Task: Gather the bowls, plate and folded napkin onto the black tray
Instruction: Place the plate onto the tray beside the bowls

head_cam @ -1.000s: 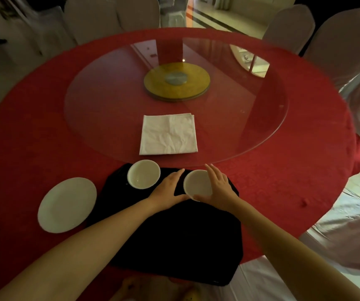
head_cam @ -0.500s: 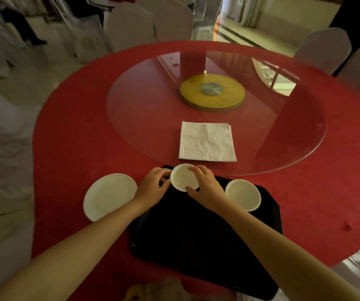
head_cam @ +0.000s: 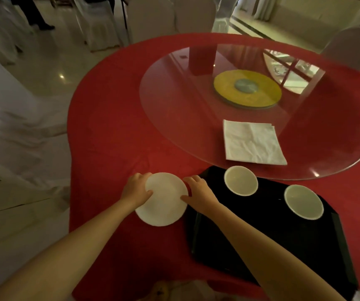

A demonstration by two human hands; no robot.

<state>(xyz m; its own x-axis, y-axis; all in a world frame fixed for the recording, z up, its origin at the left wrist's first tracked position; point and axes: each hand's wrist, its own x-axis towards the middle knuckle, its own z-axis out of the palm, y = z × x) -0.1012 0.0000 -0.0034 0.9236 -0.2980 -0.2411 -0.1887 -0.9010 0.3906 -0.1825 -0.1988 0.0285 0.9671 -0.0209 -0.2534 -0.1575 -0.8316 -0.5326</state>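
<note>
Two bare forearms reach in from the bottom edge toward a white plate (head_cam: 162, 198) lying on the red cloth (head_cam: 109, 148), just beside the tray's left rim. The left hand (head_cam: 136, 189) cups the plate's edge at about 9 o'clock, thumb over the rim and fingers curled at its far side. The right hand (head_cam: 198, 193) holds the edge at about 3 o'clock, fingers bent against it. Whether the plate is lifted or flat on the cloth cannot be told.

The black tray (head_cam: 261, 235) sits at 3 o'clock from the plate. Two white bowls rest along its far side, apart from each other: one bowl (head_cam: 241, 180) at the far left corner, the other bowl (head_cam: 303, 202) to its right.

Farther off, at 1 o'clock from the plate, the folded napkin (head_cam: 253, 145) lies on the near part of a round glass turntable (head_cam: 174, 105).

The plate step appears to be in hand. The next move likely calls for carrying the plate rightward over the rim onto the tray's bare near area, clear of both bowls. The napkin remains to fetch.
</note>
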